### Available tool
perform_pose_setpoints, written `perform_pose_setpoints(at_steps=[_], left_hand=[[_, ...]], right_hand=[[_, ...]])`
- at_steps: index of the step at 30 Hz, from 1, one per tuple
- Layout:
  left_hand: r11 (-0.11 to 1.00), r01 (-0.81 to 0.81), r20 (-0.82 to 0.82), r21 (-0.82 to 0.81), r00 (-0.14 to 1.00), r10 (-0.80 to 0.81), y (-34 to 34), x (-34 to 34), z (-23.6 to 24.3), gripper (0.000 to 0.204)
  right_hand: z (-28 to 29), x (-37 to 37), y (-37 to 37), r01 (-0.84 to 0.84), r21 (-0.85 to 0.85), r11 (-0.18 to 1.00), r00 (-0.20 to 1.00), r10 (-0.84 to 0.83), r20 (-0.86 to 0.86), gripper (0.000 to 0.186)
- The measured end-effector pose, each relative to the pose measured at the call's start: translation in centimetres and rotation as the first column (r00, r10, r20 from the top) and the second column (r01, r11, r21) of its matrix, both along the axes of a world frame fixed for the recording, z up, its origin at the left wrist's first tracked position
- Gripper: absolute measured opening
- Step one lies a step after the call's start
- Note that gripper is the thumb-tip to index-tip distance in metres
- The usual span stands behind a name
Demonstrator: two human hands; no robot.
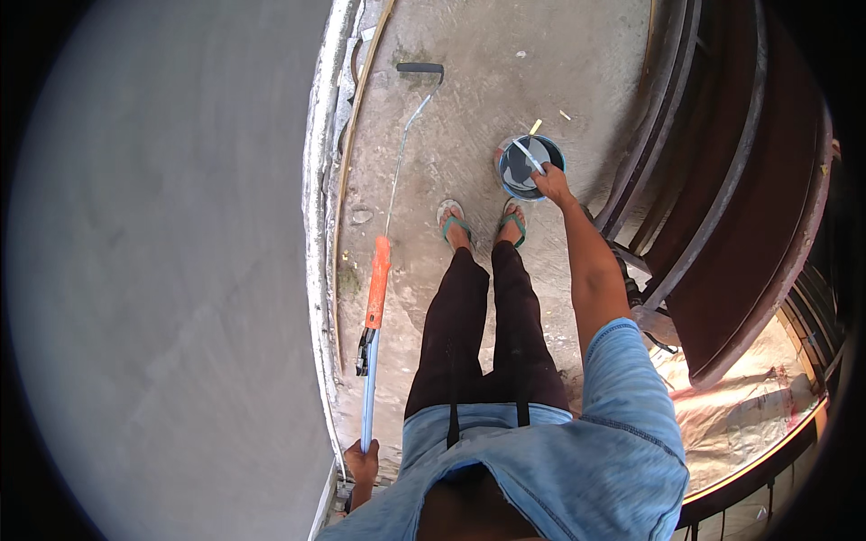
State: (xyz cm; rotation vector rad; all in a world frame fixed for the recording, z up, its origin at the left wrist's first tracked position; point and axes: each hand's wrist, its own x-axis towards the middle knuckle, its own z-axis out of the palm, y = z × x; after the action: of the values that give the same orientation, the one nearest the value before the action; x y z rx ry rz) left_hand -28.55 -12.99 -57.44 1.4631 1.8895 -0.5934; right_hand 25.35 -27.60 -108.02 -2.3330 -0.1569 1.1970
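My left hand is closed around the lower end of a long paint roller. Its pole is pale blue, with an orange grip and a thin bent metal rod. At the far end sits a dark grey roller head. Farther right, my right hand is closed on the near end of a white stick-like piece. That piece lies over the mouth of a blue-rimmed bucket with grey paint inside. Whether it is a stirrer or the bucket's handle, I cannot tell. A short yellowish stick shows at the bucket's far rim.
A smooth grey wall fills the left side, with a rough white edge and a thin wooden strip along it. Brown panels on a metal frame crowd the right. My sandalled feet stand on the concrete floor.
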Motion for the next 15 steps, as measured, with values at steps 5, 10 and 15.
perform_pose_setpoints(at_steps=[5, 10, 15], left_hand=[[0.999, 0.04, 0.074, 0.02, 0.996, -0.042, 1.6, -0.2, -2.3, 0.028], [0.998, -0.028, 0.022, -0.052, 0.999, 0.029, 3.0, 1.2, -3.0, 0.027], [0.997, -0.045, 0.078, -0.058, 0.996, 0.049, 3.3, 2.3, -3.6, 0.03]], right_hand=[[-0.9, -1.6, -0.9, -0.051, 0.024, 0.998, 0.999, 0.052, -0.005, 0.045], [-1.6, -3.7, -1.3, -0.027, 0.025, 0.999, 0.999, 0.026, 0.036, 0.038], [-1.8, -5.2, -1.2, -0.065, -0.032, 0.997, 0.994, 0.068, 0.092, 0.033]])
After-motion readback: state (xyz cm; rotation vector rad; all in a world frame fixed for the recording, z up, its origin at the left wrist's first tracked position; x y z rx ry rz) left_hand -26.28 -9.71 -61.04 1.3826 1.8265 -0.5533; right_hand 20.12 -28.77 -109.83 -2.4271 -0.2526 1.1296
